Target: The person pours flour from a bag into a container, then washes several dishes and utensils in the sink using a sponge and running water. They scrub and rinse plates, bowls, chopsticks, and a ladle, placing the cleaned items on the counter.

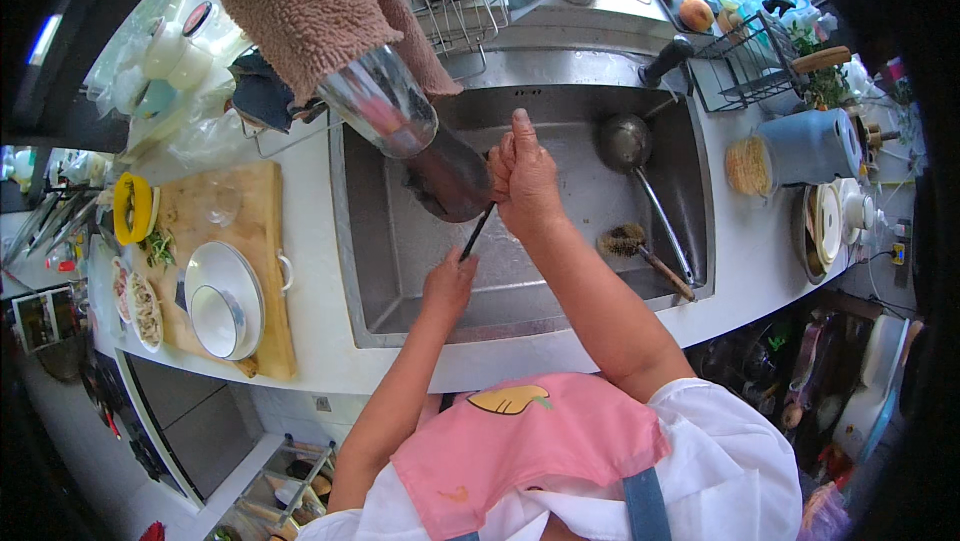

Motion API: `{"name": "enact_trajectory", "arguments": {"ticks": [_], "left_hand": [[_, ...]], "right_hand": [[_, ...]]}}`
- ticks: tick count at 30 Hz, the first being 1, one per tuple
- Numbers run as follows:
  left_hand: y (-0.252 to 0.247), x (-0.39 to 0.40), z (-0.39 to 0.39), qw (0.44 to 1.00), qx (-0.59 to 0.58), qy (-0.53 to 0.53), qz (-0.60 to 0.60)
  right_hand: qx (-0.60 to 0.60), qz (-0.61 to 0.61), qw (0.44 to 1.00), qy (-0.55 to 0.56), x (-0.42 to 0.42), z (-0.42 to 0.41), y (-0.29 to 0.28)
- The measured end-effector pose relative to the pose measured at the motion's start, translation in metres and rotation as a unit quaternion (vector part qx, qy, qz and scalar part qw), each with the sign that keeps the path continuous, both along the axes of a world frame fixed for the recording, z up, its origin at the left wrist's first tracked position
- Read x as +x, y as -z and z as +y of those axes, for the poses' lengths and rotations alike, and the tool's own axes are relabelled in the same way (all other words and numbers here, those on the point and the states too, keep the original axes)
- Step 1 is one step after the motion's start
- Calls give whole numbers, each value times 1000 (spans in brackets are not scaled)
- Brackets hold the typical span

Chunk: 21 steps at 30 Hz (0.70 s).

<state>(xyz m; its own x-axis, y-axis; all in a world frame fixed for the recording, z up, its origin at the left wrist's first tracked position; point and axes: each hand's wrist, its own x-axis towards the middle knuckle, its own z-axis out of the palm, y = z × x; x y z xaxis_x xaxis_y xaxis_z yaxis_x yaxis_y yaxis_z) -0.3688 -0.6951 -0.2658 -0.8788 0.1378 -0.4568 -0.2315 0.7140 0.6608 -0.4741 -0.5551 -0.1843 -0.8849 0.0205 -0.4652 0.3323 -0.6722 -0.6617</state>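
Note:
Over the stainless steel sink, my left hand grips the lower end of a thin black rod or handle. My right hand is just above and to the right of it, fingers curled and thumb raised. It meets the edge of a dark, smooth, brownish object, which the picture does not settle. Whether its curled fingers hold that edge or the rod is hidden. A clear, glass-like cylinder overlaps the dark object from the upper left, below a brown terry towel.
A metal ladle and a round brush with a wooden handle lie in the sink's right side. A wooden cutting board bears white bowls at left. A wire dish rack stands behind; a black faucet is at back right.

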Motion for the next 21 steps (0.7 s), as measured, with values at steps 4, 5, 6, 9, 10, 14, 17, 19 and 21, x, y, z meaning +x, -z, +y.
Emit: {"name": "enact_trajectory", "arguments": {"ticks": [4,5,6,9,10,14,17,19,21], "left_hand": [[33,-4,-14,996,-3,87,-9],[50,-12,-11,992,95,10,78],[67,-19,-9,967,187,-44,169],[62,-68,20,910,364,-168,109],[59,-79,26,891,407,-193,59],[35,-79,45,809,547,-212,-28],[-8,-58,66,812,546,-198,-59],[-46,-73,70,889,410,-203,-29],[-27,-100,45,905,357,-231,14]], "right_hand": [[17,18,999,25,3,9,14],[19,27,999,34,3,7,16],[50,22,998,37,5,0,18],[83,23,996,2,28,-30,24],[160,30,986,-26,41,-45,21],[205,29,972,-112,34,-34,26],[37,-2,997,-62,2,-2,83],[-98,-14,991,-94,7,-7,100],[107,-56,979,-162,36,-37,-4]]}}
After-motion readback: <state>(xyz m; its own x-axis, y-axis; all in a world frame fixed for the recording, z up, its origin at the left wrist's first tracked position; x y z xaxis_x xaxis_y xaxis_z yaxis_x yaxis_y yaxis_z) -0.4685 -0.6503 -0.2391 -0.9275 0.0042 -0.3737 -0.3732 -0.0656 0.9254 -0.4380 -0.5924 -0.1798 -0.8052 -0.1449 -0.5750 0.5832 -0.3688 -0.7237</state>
